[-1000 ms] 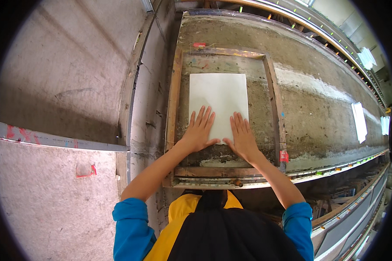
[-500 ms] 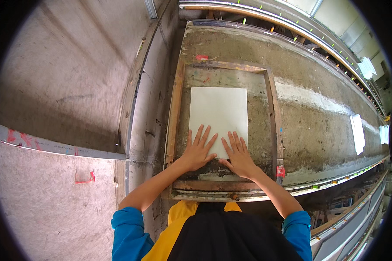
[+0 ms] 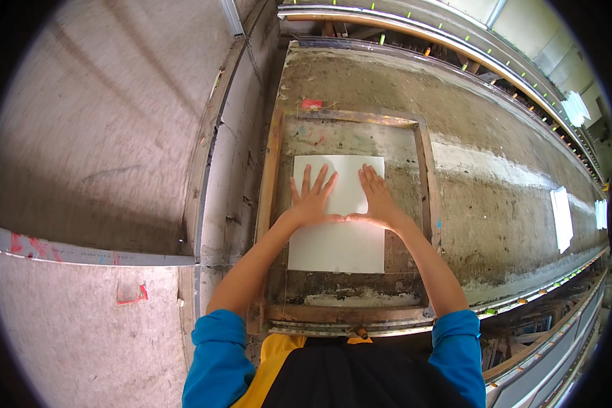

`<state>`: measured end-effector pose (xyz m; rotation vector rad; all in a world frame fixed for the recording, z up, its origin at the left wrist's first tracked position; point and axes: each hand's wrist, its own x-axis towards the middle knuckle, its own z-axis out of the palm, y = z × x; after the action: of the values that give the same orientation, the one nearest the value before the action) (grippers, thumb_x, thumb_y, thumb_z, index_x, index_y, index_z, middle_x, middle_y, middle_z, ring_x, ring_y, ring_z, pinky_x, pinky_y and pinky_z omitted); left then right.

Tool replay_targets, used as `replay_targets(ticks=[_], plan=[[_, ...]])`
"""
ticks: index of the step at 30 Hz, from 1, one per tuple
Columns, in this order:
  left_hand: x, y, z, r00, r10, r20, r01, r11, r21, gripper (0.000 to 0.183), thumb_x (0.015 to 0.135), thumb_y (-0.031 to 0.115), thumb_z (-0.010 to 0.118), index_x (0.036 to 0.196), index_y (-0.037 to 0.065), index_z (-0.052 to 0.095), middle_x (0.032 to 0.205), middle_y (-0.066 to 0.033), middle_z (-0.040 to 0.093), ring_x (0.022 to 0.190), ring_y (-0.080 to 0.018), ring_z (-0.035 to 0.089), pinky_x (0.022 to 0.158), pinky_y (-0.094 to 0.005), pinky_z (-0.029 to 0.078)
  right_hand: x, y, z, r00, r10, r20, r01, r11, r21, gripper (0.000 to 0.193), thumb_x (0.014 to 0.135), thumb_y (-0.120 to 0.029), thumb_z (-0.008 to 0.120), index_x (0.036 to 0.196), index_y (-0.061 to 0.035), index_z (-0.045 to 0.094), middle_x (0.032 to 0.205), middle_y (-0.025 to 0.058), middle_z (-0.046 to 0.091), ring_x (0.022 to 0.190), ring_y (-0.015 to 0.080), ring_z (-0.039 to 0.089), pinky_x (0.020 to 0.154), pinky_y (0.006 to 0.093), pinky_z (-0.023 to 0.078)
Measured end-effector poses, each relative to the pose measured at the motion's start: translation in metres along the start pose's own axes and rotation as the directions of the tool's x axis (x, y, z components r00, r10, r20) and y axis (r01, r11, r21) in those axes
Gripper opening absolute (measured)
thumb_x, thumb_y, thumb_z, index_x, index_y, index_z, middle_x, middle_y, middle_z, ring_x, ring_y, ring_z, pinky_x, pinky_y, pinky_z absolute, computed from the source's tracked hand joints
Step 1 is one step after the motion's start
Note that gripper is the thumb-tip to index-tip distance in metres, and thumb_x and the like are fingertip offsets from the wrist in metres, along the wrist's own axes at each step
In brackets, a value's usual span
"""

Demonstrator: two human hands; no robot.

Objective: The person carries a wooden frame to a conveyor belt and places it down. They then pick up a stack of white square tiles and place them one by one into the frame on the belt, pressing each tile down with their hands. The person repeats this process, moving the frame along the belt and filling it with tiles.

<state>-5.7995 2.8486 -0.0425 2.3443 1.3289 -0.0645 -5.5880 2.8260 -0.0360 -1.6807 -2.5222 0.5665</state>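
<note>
A white sheet of paper point(image 3: 336, 250) lies flat inside a rectangular wooden frame point(image 3: 426, 183) on a long, stained table. My left hand point(image 3: 312, 202) rests palm down on the sheet's left half, its fingers spread. On the right half, my right hand point(image 3: 380, 202) lies flat with its fingers stretched toward the far edge. The two thumbs point inward and meet tip to tip near the sheet's middle. Neither hand grasps anything.
The worn table point(image 3: 496, 211) runs off to the right, with a white stack of paper point(image 3: 562, 219) on it. Red tape point(image 3: 312, 104) sticks beyond the frame's far side. A pale wall point(image 3: 232, 163) stands close on the left. Metal rails edge the table.
Both hands have slid away from me, from the sheet's near edge to its middle and far part. The thumbs, apart before, now touch. The whole view has shifted slightly.
</note>
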Motion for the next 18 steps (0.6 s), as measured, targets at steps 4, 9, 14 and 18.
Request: replay_targets(ticks=[4,9,14,18], plan=[[0.007,-0.004,-0.013,1.0,-0.007,-0.013,0.008,1.0,0.009,0.122,0.05,0.071,0.063,0.141,0.02,0.002,0.145,-0.0111,-0.013,0.13,-0.0376,-0.02,0.095,-0.0659,-0.008,0.014,0.011,-0.004,1.0,-0.005,-0.01,0.006,1.0,0.03,0.116,0.065,-0.064,0.061,0.138,-0.0011,-0.004,0.144,0.018,-0.004,0.134,0.0278,-0.006,0.109,0.0421,0.004],[0.01,-0.01,-0.014,0.994,0.035,-0.107,-0.036,0.999,-0.005,0.124,0.048,0.072,0.063,0.141,0.016,0.004,0.145,-0.0144,-0.013,0.13,-0.0377,-0.019,0.097,-0.0642,-0.006,0.022,0.019,-0.002,1.0,-0.005,-0.029,0.006,1.0,0.014,0.117,0.063,-0.065,0.061,0.137,0.0007,-0.001,0.144,0.0194,-0.003,0.134,0.0289,-0.004,0.109,0.0436,0.005],[-0.003,-0.012,-0.02,0.999,0.051,0.011,-0.052,0.994,0.092,0.132,0.045,0.075,0.063,0.14,0.008,0.0,0.144,-0.0189,-0.012,0.131,-0.0367,-0.016,0.099,-0.0615,-0.005,0.021,0.019,-0.001,0.996,0.009,-0.085,-0.013,0.999,-0.048,0.116,0.062,-0.067,0.06,0.137,0.0027,0.004,0.144,0.0196,0.003,0.134,0.029,0.001,0.108,0.0457,0.007],[-0.046,-0.016,-0.021,0.991,0.038,0.13,-0.069,0.966,0.248,0.14,0.041,0.077,0.062,0.138,0.001,-0.004,0.143,-0.0234,-0.008,0.133,-0.0355,-0.01,0.103,-0.0557,-0.005,-0.012,0.011,0.004,0.994,0.105,-0.035,-0.107,0.992,-0.067,0.113,0.066,-0.067,0.056,0.137,0.0018,0.003,0.144,0.0183,0.002,0.134,0.0284,-0.001,0.108,0.0473,0.002]])
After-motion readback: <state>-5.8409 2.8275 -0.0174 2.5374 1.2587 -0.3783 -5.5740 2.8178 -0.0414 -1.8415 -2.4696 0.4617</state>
